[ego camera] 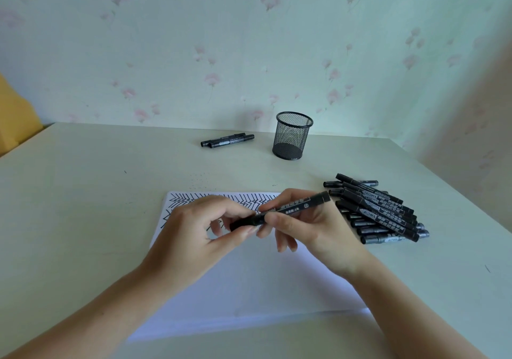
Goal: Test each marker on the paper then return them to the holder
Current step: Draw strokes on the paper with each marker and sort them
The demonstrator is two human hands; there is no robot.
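Both hands hold one black marker point(302, 203) above the white paper point(249, 284). My right hand point(307, 228) grips its barrel, with the far end pointing up and right. My left hand point(199, 228) pinches the cap end at the marker's lower left. Black zigzag lines cover the top of the paper. A black mesh holder point(292, 135) stands upright near the wall and looks empty. A pile of several black markers point(376, 210) lies to the right of the paper. Two markers point(227, 140) lie to the left of the holder.
The pale table point(83, 192) meets a flowered wall at the back. Its right edge runs diagonally past the marker pile. Something yellow point(13, 115) stands beyond the table's left corner. Small ink specks dot the table above the paper.
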